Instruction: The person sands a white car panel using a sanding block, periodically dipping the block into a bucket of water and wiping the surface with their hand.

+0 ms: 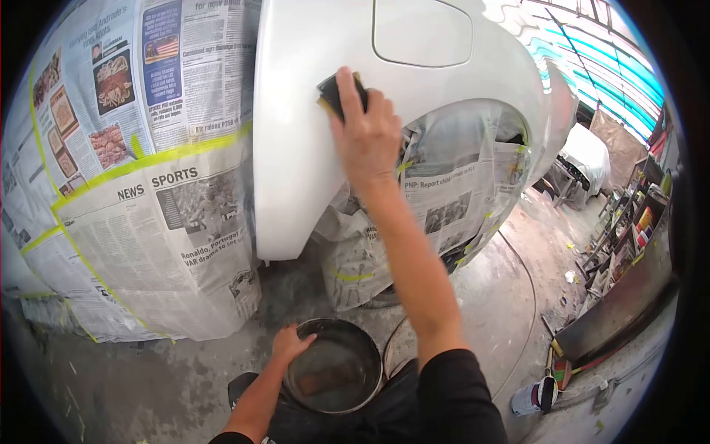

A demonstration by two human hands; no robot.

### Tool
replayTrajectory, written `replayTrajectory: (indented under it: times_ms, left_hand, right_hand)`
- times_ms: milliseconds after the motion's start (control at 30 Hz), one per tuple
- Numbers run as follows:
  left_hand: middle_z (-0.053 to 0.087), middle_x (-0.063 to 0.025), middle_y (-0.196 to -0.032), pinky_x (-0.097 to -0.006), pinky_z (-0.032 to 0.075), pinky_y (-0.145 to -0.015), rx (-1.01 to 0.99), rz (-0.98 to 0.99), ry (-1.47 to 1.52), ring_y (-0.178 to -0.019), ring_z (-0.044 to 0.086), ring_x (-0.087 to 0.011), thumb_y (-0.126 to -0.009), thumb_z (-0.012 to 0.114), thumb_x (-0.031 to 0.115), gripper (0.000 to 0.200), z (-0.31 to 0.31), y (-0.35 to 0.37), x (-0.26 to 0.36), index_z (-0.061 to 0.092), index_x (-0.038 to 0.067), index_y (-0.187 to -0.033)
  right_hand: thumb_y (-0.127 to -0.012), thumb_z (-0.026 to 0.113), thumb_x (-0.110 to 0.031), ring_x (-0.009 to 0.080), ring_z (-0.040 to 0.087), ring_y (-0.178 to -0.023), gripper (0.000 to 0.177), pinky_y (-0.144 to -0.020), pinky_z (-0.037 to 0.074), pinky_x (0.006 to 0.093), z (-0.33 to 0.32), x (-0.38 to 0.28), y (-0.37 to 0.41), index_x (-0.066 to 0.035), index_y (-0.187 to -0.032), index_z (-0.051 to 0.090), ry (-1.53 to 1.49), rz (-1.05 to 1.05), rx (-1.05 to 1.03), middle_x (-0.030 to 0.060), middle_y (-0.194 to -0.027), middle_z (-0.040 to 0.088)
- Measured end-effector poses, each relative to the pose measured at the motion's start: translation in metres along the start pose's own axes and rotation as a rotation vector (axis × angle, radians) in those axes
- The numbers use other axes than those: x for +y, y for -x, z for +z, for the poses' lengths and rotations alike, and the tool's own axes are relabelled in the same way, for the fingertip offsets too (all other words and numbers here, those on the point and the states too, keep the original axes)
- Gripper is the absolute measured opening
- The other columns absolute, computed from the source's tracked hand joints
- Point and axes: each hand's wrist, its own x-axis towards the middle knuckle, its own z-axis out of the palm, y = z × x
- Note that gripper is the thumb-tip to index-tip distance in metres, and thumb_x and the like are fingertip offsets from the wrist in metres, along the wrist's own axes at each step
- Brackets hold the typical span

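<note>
My right hand [367,137] is closed on a dark sanding block [342,95] with yellowish edges, pressed to the white car panel [296,148] below and left of the fuel flap [421,31]. Down by my lap, my left hand [291,345] grips the left rim of a round dark basin [376,355], its thumb over the edge. Liquid and a brownish block-like shape lie in the basin. Newspaper [462,177] and clear plastic cover the wheel arch to the right of my right forearm.
Newspaper sheets with yellow tape [151,159] cover the car's left part. A thin hose [529,274] runs over the concrete floor. A paint can [526,399] stands at the lower right, near a cluttered shelf [629,229]. Another covered car [588,152] stands behind.
</note>
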Motion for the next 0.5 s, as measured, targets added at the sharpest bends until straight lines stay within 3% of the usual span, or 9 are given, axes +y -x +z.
replayTrajectory:
  times_ms: [100,200,333,433,500]
  left_hand:
    - [0.075,-0.0246,-0.111,-0.0495,0.058,-0.093,0.003,-0.007,-0.017,-0.107,0.072,-0.0420,-0.078,0.077,0.068,0.084,-0.001,0.000,0.000,0.067,-0.001,-0.126]
    - [0.075,-0.0242,-0.110,-0.0494,0.058,-0.093,-0.007,-0.021,-0.022,-0.106,0.072,-0.0423,-0.078,0.077,0.069,0.084,0.001,-0.001,0.002,0.068,-0.001,-0.125]
    - [0.074,-0.0251,-0.115,-0.0491,0.057,-0.096,-0.088,-0.055,-0.009,-0.110,0.071,-0.0423,-0.078,0.077,0.069,0.086,-0.007,-0.003,0.009,0.067,-0.001,-0.127]
    - [0.072,-0.0258,-0.120,-0.0487,0.056,-0.098,0.010,0.006,-0.020,-0.114,0.070,-0.0420,-0.079,0.077,0.069,0.088,-0.002,0.002,0.004,0.066,-0.002,-0.129]
    - [0.071,-0.0261,-0.122,-0.0484,0.055,-0.099,-0.039,-0.034,-0.008,-0.115,0.069,-0.0418,-0.078,0.076,0.070,0.089,-0.006,0.000,0.008,0.066,-0.002,-0.130]
  right_hand:
    - [-0.088,0.079,-0.025,0.0353,0.067,-0.086,0.074,-0.072,0.056,0.0463,0.000,0.079,-0.018,-0.011,-0.154,0.050,-0.063,0.145,0.214,0.0212,-0.108,0.063]
    - [-0.090,0.077,-0.026,0.0374,0.068,-0.089,0.072,-0.074,0.057,0.0474,-0.018,0.072,-0.027,-0.009,-0.153,0.049,-0.100,0.578,0.172,0.0220,-0.109,0.063]
    - [-0.086,0.081,-0.022,0.0379,0.065,-0.093,0.077,-0.077,0.056,0.0498,-0.006,0.008,-0.022,-0.015,-0.155,0.048,0.006,0.165,0.069,0.0200,-0.105,0.062]
    - [-0.084,0.082,-0.024,0.0343,0.066,-0.096,0.077,-0.080,0.056,0.0479,-0.012,0.087,-0.016,-0.016,-0.154,0.051,-0.096,0.086,0.092,0.0153,-0.108,0.065]
    - [-0.084,0.082,-0.023,0.0325,0.066,-0.097,0.075,-0.082,0.056,0.0470,-0.014,0.116,-0.010,-0.017,-0.153,0.053,-0.132,0.077,0.111,0.0132,-0.109,0.066]
